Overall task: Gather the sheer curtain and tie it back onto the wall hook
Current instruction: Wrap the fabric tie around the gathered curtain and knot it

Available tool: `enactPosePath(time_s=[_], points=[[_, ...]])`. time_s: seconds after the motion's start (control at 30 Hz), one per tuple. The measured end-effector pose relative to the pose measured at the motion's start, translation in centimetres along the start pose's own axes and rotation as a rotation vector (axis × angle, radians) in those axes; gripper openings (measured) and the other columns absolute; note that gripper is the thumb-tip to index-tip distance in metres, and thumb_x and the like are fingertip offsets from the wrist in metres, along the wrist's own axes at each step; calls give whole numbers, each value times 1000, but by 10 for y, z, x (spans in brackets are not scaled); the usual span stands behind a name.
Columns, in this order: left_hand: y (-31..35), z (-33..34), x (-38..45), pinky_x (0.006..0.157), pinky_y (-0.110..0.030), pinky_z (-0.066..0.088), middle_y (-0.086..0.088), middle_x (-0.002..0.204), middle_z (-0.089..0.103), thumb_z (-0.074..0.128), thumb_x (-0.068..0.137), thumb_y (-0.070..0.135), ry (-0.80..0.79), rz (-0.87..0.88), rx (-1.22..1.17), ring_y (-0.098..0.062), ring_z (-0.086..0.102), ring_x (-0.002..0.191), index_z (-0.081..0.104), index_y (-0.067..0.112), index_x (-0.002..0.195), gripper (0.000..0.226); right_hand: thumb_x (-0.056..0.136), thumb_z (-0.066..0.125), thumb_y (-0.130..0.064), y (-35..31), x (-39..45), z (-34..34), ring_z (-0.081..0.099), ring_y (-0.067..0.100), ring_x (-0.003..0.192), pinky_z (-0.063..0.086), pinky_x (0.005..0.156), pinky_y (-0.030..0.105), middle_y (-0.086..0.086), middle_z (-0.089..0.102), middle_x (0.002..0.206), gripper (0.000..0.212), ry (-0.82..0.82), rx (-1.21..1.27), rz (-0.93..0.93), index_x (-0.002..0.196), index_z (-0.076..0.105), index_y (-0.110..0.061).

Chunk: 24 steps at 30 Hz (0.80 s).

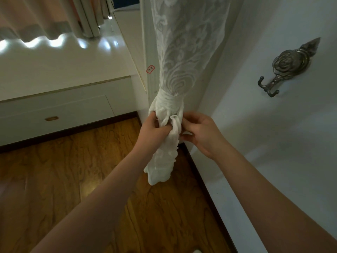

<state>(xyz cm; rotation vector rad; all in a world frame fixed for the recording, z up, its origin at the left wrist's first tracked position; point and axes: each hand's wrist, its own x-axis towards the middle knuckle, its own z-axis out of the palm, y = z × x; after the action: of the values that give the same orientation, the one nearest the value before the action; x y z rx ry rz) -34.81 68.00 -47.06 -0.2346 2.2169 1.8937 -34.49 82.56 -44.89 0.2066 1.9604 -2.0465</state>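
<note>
The white sheer lace curtain (182, 52) hangs down the middle of the head view, gathered into a tight bunch near its lower end. A band of the same white cloth is wound around that bunch (169, 103). My left hand (153, 130) grips the bunch from the left. My right hand (198, 132) pinches a fold of the cloth from the right. The loose tail (160, 167) hangs below both hands. A dark metal wall hook with a rose ornament (290, 68) is fixed to the white wall to the upper right, apart from the curtain.
A white window seat with a drawer (54, 110) stands at the left, a pinkish drape (36, 17) above it. Wooden floor (73, 170) lies below. A white door frame with a small red sticker (150, 69) runs behind the curtain.
</note>
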Motion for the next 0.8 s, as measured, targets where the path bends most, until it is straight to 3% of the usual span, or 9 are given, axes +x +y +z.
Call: enactPosePath(time_s=[0.1,0.27,0.4,0.57,0.63,0.7,0.8], points=[[1,1,1,63,-19,52,8,101,68,65,83,16,-24,7,-44,-6,67,87,52,31,125,46,89,56,-1,-1,1,4,61,26,79,55,67,36,14,68,93,22,-4,-138,-29,105,67,-12],[1,0,2,76,-26,52,10,108,66,58,89,20,-33,-5,-78,-8,62,99,51,34,126,40,88,60,-15,-2,1,6,63,27,76,56,68,38,7,66,91,10,74,-430,-106,94,67,-18],[3,-4,6,94,-40,52,6,109,69,55,91,29,44,-55,-164,-13,63,104,61,32,120,29,92,54,-23,9,-8,6,55,1,71,39,57,11,-10,58,82,6,314,-542,-175,89,57,-19],[6,-6,11,96,-46,50,3,106,72,57,87,38,66,-64,-151,-19,64,106,67,30,110,26,91,55,-13,36,-26,10,57,2,82,44,72,18,-9,63,94,13,309,-375,-233,80,55,-19],[5,-6,10,96,-47,50,5,103,72,57,88,39,50,-50,-124,-19,65,105,68,30,104,21,91,56,-9,39,-29,12,57,6,75,46,69,23,-8,65,94,19,261,-243,-237,74,54,-19],[4,-6,7,93,-48,52,2,97,73,57,91,35,17,-29,-92,-23,67,101,69,28,100,17,90,55,-3,33,-30,15,54,12,65,44,64,28,0,65,81,19,213,-54,-225,74,57,-14],[3,-6,5,86,-41,57,5,92,74,59,91,25,-29,-2,-81,-17,70,92,68,26,105,16,94,46,-2,17,-24,20,54,19,60,45,56,28,10,64,71,18,169,311,-134,88,63,-5]])
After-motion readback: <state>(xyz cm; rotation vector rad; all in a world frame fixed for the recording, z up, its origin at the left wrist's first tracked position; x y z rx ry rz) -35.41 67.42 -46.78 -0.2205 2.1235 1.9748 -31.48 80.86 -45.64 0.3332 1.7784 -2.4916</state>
